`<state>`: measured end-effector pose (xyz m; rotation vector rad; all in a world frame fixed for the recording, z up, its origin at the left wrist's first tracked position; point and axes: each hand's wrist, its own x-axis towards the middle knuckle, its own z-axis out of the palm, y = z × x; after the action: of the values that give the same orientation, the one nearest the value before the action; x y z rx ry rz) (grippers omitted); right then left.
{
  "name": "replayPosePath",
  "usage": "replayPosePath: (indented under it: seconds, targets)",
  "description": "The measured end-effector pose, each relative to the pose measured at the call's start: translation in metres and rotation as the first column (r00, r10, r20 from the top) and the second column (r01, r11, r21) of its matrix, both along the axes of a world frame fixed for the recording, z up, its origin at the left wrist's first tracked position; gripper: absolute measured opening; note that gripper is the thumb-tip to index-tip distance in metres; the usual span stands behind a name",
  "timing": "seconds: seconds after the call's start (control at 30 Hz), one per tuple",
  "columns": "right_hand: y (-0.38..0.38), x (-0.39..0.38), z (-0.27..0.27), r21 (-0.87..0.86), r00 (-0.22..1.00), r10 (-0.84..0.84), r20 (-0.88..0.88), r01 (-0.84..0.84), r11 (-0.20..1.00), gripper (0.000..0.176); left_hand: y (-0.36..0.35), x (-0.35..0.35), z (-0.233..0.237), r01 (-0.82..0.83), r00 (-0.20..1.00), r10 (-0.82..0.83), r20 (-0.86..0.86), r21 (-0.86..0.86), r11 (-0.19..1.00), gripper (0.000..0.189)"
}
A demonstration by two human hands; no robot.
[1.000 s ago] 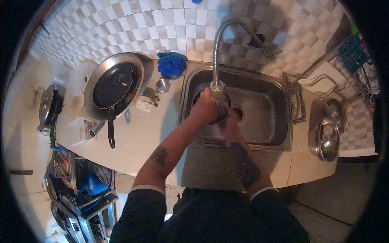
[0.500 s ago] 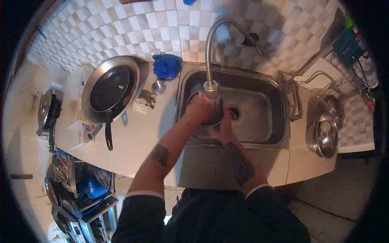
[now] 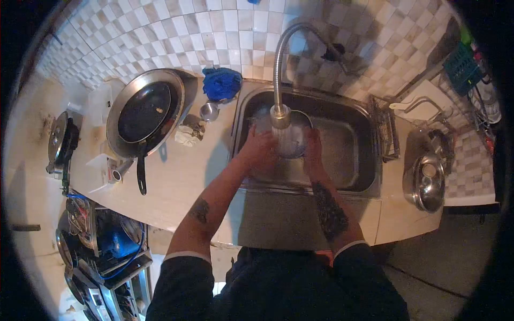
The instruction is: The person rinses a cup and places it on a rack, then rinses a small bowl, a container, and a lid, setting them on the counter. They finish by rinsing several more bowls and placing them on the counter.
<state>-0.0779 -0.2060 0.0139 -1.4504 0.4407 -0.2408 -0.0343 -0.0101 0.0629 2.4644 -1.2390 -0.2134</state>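
Note:
Over the steel sink (image 3: 342, 155), under the faucet (image 3: 279, 109), a round metal bowl (image 3: 301, 120) has its opening facing up, with water running into it. My right hand (image 3: 314, 150) grips the bowl's right side, fingers along the wall. My left hand (image 3: 259, 150) is at the left side, its fingers apart and pointing toward the bowl; whether it touches the bowl is hard to make out behind the stream. The bowl covers the drain.
Left on the counter (image 3: 176, 200) are a large pan (image 3: 113, 131) with a black frying pan (image 3: 144, 115) inside, a blue cloth (image 3: 221, 84) and a small metal cup (image 3: 209, 112). A wire rack (image 3: 386, 128) and metal bowls (image 3: 430, 184) stand right.
The bowl has turned so its inside faces up under the water. My right hand has shifted right along its side, and my left hand has moved slightly down with its fingers spread.

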Motion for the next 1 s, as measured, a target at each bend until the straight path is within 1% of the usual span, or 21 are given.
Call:
replayPosePath:
  seconds: [0.03, 0.07, 0.13, 0.17, 0.2, 0.23, 0.3, 0.37, 0.4, 0.43, 0.5, 0.53, 0.57, 0.6, 0.63, 0.67, 0.73, 0.8, 0.87, 0.93, 1.0]
  targets:
    - [-0.002, 0.002, -0.001, -0.205, 0.996, -0.077, -0.042, 0.067, 0.977, 0.068, 0.001, -0.006, -0.002, -0.026, 0.995, 0.036, 0.090, -0.107, 0.994, 0.048]
    - [0.000, 0.002, -0.005, -0.251, 0.998, -0.043, -0.035, 0.033, 0.968, 0.067, -0.004, -0.020, -0.009, -0.018, 0.989, 0.049, 0.137, -0.215, 0.976, 0.045]
    - [0.019, 0.011, -0.002, -0.343, 1.000, 0.028, -0.009, -0.029, 0.939, 0.066, -0.018, -0.039, -0.025, -0.218, 0.975, 0.167, -0.145, -0.497, 0.840, 0.040]
    - [0.028, 0.009, 0.004, -0.628, 0.995, 0.101, 0.009, -0.073, 0.775, 0.063, -0.026, -0.043, -0.036, -0.452, 0.865, 0.179, -0.469, -0.572, 0.684, 0.037]
    - [0.042, 0.000, 0.027, -0.845, 0.985, 0.171, -0.005, -0.096, 0.526, 0.060, -0.032, -0.047, -0.049, -0.678, 0.661, 0.106, -0.743, -0.531, 0.508, 0.035]
    - [0.053, -0.006, 0.038, -0.970, 0.971, 0.233, -0.049, -0.102, 0.219, 0.057, -0.032, -0.049, -0.068, -0.672, 0.670, 0.041, -0.741, -0.583, 0.457, 0.035]
    - [0.065, -0.003, 0.030, -0.999, 0.950, 0.312, 0.008, -0.008, 0.051, 0.054, -0.025, -0.053, -0.091, -0.721, 0.614, -0.105, -0.782, -0.610, 0.328, 0.035]
    - [0.057, 0.012, 0.036, -0.984, 0.937, 0.324, -0.129, -0.162, 0.077, 0.051, -0.010, -0.059, -0.072, -0.868, 0.402, -0.296, -0.866, -0.464, 0.179, 0.038]
    - [0.044, 0.027, 0.049, -0.915, 0.906, 0.311, -0.287, -0.356, 0.191, 0.048, -0.002, -0.058, -0.057, -0.938, 0.250, -0.407, -0.878, -0.324, 0.122, 0.039]
    - [0.033, 0.034, 0.056, -0.795, 0.843, 0.318, -0.434, -0.525, 0.304, 0.046, 0.002, -0.053, -0.052, -0.935, 0.277, -0.475, -0.836, -0.348, 0.068, 0.041]
    - [0.009, 0.025, 0.038, -0.319, 0.879, 0.362, -0.310, -0.454, 0.832, 0.040, 0.011, -0.048, -0.047, -0.929, 0.324, -0.592, -0.738, -0.367, -0.050, 0.045]
    - [0.006, 0.021, 0.037, -0.205, 0.903, 0.353, -0.247, -0.404, 0.891, 0.039, 0.012, -0.040, -0.053, -0.944, 0.264, -0.638, -0.723, -0.331, -0.015, 0.048]
    - [0.004, 0.017, 0.036, -0.083, 0.924, 0.334, -0.183, -0.353, 0.932, 0.038, 0.008, -0.028, -0.058, -0.954, 0.202, -0.685, -0.700, -0.299, 0.023, 0.050]
    - [0.007, 0.004, 0.044, -0.178, 0.938, 0.326, -0.120, -0.344, 0.922, 0.041, 0.004, -0.018, -0.062, -0.960, 0.138, -0.730, -0.669, -0.270, 0.067, 0.052]
    - [0.006, -0.006, 0.048, -0.274, 0.946, 0.320, -0.055, -0.323, 0.906, 0.043, 0.005, -0.013, -0.049, -0.965, -0.022, -0.727, -0.687, -0.177, 0.196, 0.055]
    - [0.001, -0.012, 0.051, -0.552, 0.872, 0.467, -0.147, -0.465, 0.692, 0.047, 0.010, -0.007, -0.035, -0.942, -0.182, -0.701, -0.689, -0.082, 0.325, 0.058]
    - [-0.010, -0.026, 0.054, -0.820, 0.676, 0.577, -0.459, -0.573, 0.019, 0.056, 0.017, 0.007, -0.036, -0.858, -0.172, -0.497, -0.851, -0.118, 0.499, 0.058]
    - [-0.014, -0.049, 0.055, -0.853, 0.662, 0.632, -0.403, -0.521, 0.002, 0.055, 0.018, 0.031, -0.086, -0.701, 0.278, -0.165, -0.946, -0.318, 0.639, 0.053]
    - [-0.019, -0.055, 0.065, -0.890, 0.695, 0.620, -0.365, -0.455, -0.013, 0.057, 0.015, 0.053, -0.133, -0.475, 0.721, 0.108, -0.685, -0.375, 0.796, 0.050]
    - [-0.030, -0.049, 0.089, -0.926, 0.775, 0.537, -0.333, -0.377, -0.030, 0.062, 0.010, 0.054, -0.125, -0.397, 0.845, 0.168, -0.508, -0.386, 0.833, 0.052]
    - [-0.060, -0.022, 0.096, -0.970, 0.877, 0.468, -0.110, -0.197, 0.141, 0.070, 0.011, 0.037, -0.112, -0.477, 0.769, 0.107, -0.631, -0.455, 0.752, 0.055]
